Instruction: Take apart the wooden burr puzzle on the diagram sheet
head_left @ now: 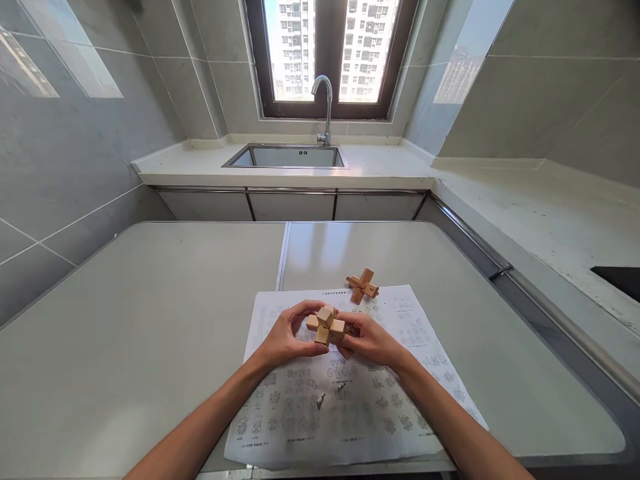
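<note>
Both my hands hold a light wooden burr puzzle (326,325) of crossed blocks just above a printed sheet of diagrams (350,400). My left hand (287,337) curls its fingers round the puzzle's left side. On the right side, my right hand (369,339) pinches it with closed fingers. A second, darker wooden cross puzzle (363,285) lies on the far edge of the sheet, apart from both hands.
The sheet lies on a pale grey table (150,320) with a seam down its middle. Beyond it runs a counter with a steel sink (285,157) and tap (326,107) under a window. A second counter (550,207) runs along the right.
</note>
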`<state>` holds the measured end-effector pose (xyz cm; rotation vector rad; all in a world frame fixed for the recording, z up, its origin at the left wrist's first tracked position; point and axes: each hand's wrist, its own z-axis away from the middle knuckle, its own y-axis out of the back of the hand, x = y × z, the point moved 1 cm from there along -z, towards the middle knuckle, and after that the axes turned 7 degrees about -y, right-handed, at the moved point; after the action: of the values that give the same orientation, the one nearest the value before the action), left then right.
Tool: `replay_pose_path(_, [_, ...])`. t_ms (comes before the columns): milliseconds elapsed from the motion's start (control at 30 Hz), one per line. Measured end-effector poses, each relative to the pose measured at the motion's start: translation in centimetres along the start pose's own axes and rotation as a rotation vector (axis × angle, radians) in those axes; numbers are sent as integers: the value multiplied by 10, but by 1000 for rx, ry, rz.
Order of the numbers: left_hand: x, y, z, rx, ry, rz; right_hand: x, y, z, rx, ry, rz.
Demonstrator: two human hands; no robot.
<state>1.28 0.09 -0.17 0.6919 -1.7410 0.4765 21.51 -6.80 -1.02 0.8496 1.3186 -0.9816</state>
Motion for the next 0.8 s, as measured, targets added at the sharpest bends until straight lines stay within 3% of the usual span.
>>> replay_pose_path(233, [5,-8,-1,227,10,-314,8,3,-6,316,36,77])
replay_pose_path(567, [9,-12,-1,265,-2,-440,7,5,-5,259,39,-59])
replay_pose_path(800, [11,-14,-4,259,7,-438,2,7,-3,131,80,-68])
